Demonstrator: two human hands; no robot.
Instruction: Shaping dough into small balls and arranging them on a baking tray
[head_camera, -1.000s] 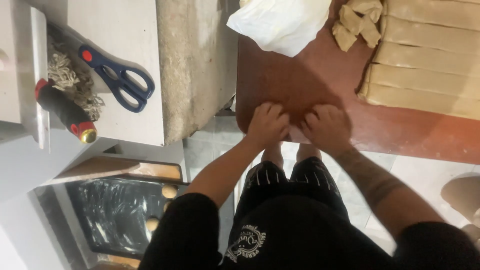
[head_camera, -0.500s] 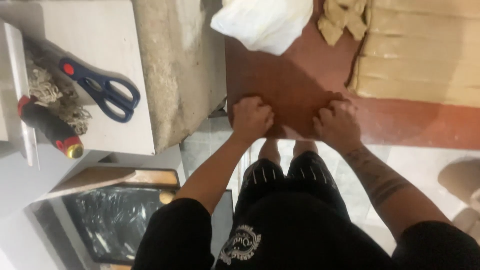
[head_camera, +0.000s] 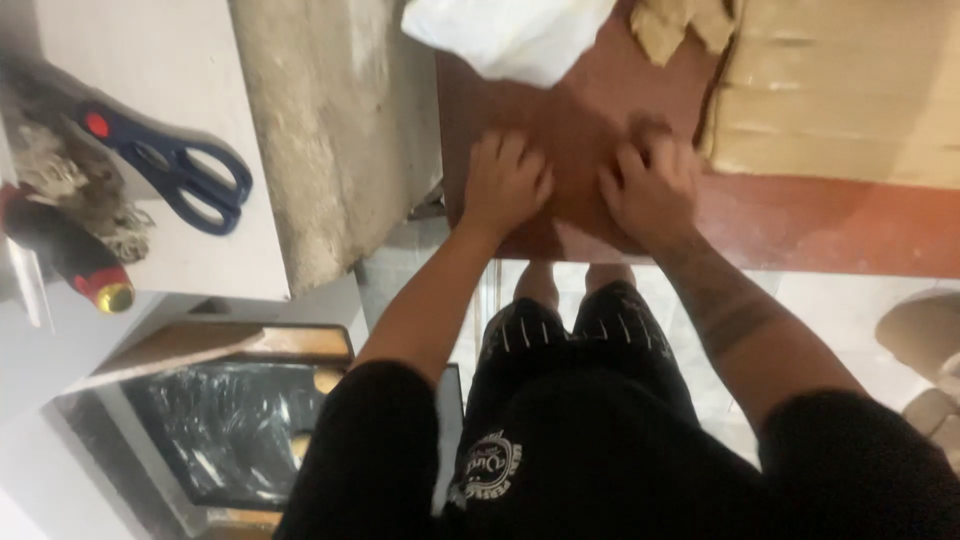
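Observation:
My left hand (head_camera: 505, 185) and my right hand (head_camera: 650, 190) lie palm down on a reddish-brown table (head_camera: 580, 120), a hand's width apart, near its front edge. The fingers of both are bent over the surface, and the right hand is blurred. Whatever is under the palms is hidden. Just beyond the hands lies a crumpled white bag (head_camera: 510, 35). Small tan pieces (head_camera: 685, 25) and flat tan slabs (head_camera: 840, 90) sit to the right of it, close to my right hand.
On a white counter (head_camera: 150, 60) to the left lie blue-handled scissors (head_camera: 175, 165), a bundle of twine (head_camera: 70, 190) and a red-and-black tool (head_camera: 65, 250). A rough concrete post (head_camera: 330, 120) stands between counter and table. A box lined with black plastic (head_camera: 230, 420) sits on the floor.
Both hands were pressed together at the table's front edge. They have since slid farther onto the table and moved apart.

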